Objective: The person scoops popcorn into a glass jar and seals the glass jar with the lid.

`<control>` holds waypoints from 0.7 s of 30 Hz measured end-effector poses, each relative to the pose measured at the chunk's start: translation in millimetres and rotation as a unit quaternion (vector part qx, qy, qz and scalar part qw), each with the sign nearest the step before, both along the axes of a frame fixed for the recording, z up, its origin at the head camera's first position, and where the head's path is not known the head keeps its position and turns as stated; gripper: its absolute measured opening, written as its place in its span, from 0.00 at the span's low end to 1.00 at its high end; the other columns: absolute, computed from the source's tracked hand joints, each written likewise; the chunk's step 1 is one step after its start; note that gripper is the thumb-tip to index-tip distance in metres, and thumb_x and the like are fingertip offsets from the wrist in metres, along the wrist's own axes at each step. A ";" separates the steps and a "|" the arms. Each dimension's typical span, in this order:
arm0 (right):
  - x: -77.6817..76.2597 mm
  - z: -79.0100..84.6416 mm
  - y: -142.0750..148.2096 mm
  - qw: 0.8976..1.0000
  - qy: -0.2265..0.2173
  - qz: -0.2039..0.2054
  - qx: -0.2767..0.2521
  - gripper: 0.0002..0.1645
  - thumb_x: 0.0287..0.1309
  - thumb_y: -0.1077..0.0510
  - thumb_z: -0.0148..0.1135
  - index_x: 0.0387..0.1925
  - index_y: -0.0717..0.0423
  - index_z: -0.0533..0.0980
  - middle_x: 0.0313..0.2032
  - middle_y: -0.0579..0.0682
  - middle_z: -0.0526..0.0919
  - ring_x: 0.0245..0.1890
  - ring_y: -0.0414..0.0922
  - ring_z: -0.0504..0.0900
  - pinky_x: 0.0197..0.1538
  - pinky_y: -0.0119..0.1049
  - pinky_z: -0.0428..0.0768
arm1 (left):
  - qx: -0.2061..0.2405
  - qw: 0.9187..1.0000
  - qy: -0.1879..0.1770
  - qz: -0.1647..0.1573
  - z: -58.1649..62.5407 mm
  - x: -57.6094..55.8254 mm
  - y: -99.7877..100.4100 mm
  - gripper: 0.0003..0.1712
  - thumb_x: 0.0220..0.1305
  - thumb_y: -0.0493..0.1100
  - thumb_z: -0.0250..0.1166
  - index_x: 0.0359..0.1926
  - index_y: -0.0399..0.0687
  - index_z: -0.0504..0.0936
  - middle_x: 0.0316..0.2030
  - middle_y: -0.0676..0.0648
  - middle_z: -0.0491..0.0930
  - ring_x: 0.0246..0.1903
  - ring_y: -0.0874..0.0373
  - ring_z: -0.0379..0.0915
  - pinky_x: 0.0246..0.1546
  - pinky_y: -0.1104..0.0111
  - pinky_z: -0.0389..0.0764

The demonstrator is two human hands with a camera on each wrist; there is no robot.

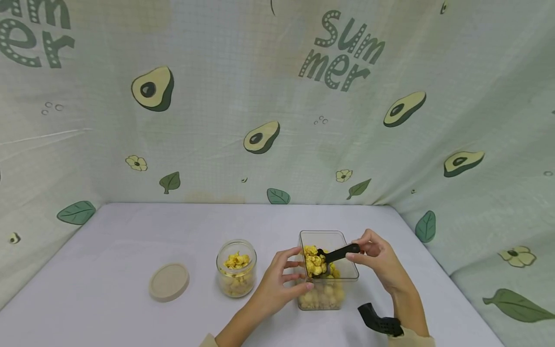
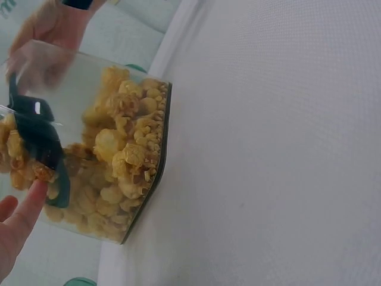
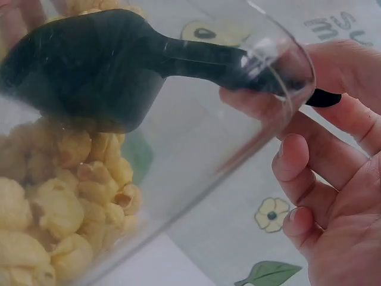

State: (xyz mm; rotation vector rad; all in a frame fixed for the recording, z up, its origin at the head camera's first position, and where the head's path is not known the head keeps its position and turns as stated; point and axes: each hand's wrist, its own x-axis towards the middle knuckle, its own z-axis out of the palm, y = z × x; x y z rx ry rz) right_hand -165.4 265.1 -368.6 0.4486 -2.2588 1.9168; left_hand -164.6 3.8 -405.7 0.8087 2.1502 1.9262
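A clear square container with yellow popcorn in its lower part stands on the table. My right hand pinches the handle end of a black scoop at the container's right rim. The scoop's head is inside, above the heap, with popcorn in it. My left hand steadies the container from the left, fingers along the side wall and thumb at the front. In the left wrist view only one or two of its fingers show against the wall.
Left of the container stands a round glass jar without a lid, partly filled with popcorn. A round beige lid lies farther left on the white table. A printed cloth hangs behind and at both sides.
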 end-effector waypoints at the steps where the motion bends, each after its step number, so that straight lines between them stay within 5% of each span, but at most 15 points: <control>1: -0.8 -1.7 0.7 1.000 -0.001 0.007 -0.009 0.16 0.50 0.71 0.63 0.29 0.47 0.70 0.30 0.38 0.82 0.30 0.34 0.74 0.35 0.32 0.70 | 0.000 1.000 0.000 -0.001 0.1 0.0 -0.1 0.39 0.56 0.45 0.67 0.67 0.51 0.59 0.62 0.41 0.59 0.57 0.47 0.65 0.53 0.65 0.77; 21: -5.2 -20.8 9.9 0.986 0.000 0.018 -0.163 0.22 0.54 0.77 0.52 0.33 0.44 0.72 0.30 0.39 0.84 0.39 0.34 0.74 0.49 0.29 0.67 | -0.001 1.000 -0.010 0.005 0.7 0.7 1.1 0.39 0.56 0.46 0.67 0.66 0.52 0.60 0.61 0.42 0.59 0.57 0.46 0.65 0.52 0.72 0.76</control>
